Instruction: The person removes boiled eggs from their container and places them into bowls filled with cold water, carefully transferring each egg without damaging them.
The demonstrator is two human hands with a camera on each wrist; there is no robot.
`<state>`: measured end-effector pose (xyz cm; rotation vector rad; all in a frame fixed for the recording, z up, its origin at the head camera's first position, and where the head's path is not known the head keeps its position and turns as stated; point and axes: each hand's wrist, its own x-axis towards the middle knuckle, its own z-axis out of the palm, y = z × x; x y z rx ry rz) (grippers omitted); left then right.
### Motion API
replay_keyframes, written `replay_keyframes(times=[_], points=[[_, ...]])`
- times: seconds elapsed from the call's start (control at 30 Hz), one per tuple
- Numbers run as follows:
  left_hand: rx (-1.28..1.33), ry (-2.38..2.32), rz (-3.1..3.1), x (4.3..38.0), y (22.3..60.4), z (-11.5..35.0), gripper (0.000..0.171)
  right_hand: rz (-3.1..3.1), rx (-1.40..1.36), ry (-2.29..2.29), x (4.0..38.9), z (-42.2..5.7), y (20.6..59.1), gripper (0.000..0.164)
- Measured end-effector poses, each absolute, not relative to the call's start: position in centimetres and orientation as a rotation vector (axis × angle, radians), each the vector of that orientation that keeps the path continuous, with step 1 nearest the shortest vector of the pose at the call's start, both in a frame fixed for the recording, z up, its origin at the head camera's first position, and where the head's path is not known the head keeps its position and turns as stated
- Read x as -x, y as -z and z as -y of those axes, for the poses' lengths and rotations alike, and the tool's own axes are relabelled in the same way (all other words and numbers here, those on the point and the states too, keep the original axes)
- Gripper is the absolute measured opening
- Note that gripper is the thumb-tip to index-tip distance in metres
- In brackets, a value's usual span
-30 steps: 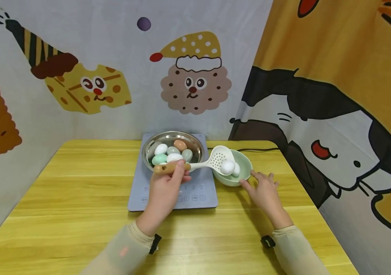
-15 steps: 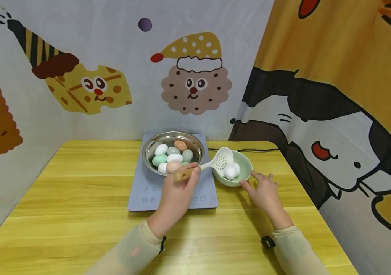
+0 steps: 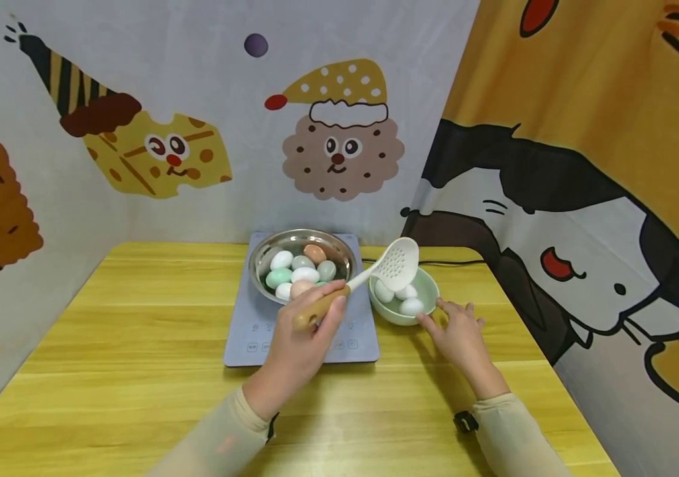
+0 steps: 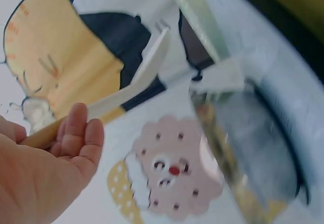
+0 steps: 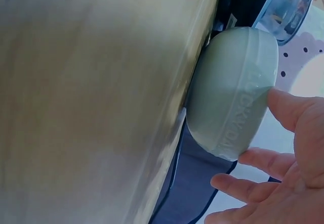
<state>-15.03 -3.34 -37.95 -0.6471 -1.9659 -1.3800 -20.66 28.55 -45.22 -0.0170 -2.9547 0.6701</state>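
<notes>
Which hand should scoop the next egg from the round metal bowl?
Left hand, probably: it grips the white, perforated, wooden-handled ladle near the metal bowl; the right hand touches the round green bowl.

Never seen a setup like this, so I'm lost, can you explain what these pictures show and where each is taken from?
There's no machine here: a person works bare-handed. The wide picture comes from a camera on the head, the other two from wrist cameras. On the table sits an induction cooktop carrying a metal bowl of eggs in various colors. Beside it is a green bowl with pale eggs. The left hand holds a perforated skimmer by its handle over the green bowl; the right hand touches that bowl.
</notes>
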Motion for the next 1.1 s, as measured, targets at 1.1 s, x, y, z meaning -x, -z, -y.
replay_keyframes(times=[1.1], points=[[0.664,1.124,2.039,10.8,35.1,18.8,0.027,2.988,0.01,-0.62,20.8,-28.4,44.6,0.069]])
